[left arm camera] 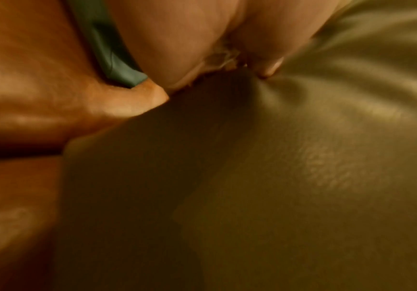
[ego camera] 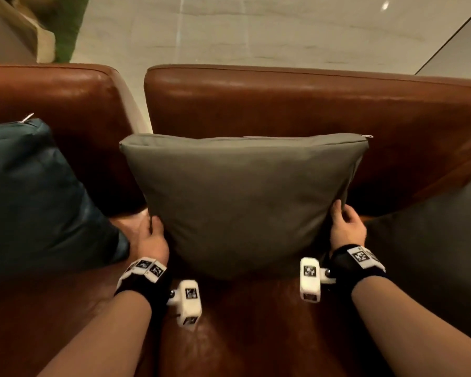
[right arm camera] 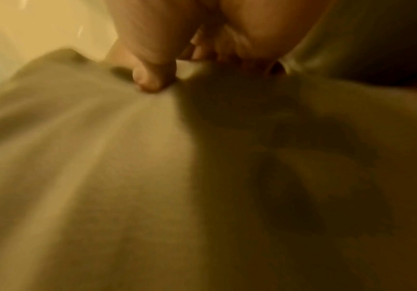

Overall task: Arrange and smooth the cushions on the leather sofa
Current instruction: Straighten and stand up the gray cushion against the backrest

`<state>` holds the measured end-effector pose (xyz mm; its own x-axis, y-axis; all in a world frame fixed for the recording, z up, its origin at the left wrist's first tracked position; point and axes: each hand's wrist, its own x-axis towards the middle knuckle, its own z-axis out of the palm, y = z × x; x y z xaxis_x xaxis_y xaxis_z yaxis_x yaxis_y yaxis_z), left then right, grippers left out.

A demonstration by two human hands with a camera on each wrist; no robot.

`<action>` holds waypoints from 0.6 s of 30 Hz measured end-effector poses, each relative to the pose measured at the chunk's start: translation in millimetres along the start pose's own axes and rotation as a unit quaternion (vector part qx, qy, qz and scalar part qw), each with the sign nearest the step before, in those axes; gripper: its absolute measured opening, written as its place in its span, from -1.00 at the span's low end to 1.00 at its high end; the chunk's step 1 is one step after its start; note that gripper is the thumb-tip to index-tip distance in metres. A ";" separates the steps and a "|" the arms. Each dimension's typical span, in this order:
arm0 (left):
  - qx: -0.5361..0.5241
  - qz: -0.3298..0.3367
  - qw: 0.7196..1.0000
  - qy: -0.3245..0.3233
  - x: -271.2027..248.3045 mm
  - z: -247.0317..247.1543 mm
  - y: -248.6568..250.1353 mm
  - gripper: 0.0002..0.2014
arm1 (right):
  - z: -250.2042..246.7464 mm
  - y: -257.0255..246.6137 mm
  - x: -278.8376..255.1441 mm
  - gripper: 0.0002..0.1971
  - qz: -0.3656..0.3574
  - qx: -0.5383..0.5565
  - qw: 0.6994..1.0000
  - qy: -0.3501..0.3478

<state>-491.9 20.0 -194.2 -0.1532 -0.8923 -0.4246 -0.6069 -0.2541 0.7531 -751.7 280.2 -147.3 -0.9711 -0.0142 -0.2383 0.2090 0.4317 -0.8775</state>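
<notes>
At the far left a dark teal cushion (ego camera: 36,197) leans against the back of the brown leather sofa (ego camera: 256,104), its near corner lying close beside my left hand (ego camera: 150,235). That hand grips the lower left edge of the grey cushion (ego camera: 239,202); in the left wrist view my thumb (left arm camera: 269,67) presses into the fabric and puckers it, while the other fingers go behind the edge, out of sight. The grey cushion stands upright in the middle of the seat, its top edge resting against the sofa back, with a zip pull (ego camera: 368,136) at its top right corner. My right hand (ego camera: 347,227) holds the cushion's lower right edge, thumb on the front face and fingers curled round the side; the right wrist view shows the fabric bunched in that pinch. My hands are well apart, one at each side of the cushion. At the right edge, a dark grey cushion (ego camera: 430,251) lies near my right wrist.
</notes>
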 end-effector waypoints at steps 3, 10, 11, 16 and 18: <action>-0.104 -0.023 0.992 0.063 2.0 8.7 12.9 -0.63 | 7.1 0.2 0.0 -0.80 -0.012 0.039 0.997 0.067; 0.017 -0.048 0.999 -0.019 -18.4 -1.9 -8.2 -0.50 | -10.4 27.3 -12.1 -0.50 0.106 0.086 0.990 -0.046; 0.015 -0.032 0.999 -0.028 -18.1 -1.5 -10.3 -0.53 | -10.6 32.3 -14.8 -0.51 0.097 0.081 0.991 -0.047; -0.136 -0.089 0.986 0.040 3.2 2.9 -5.0 -0.71 | -8.7 14.4 -7.9 -0.70 0.098 0.091 0.990 0.040; -0.137 -0.092 0.985 0.050 3.3 3.8 -3.4 -0.72 | -9.6 12.8 -6.6 -0.74 0.085 0.102 0.990 0.056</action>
<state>-493.2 19.4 -200.1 0.0263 -0.8503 -0.5256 -0.3824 -0.4944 0.7806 -743.8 294.5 -153.0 -0.9245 0.1484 -0.3510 0.3774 0.2280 -0.8975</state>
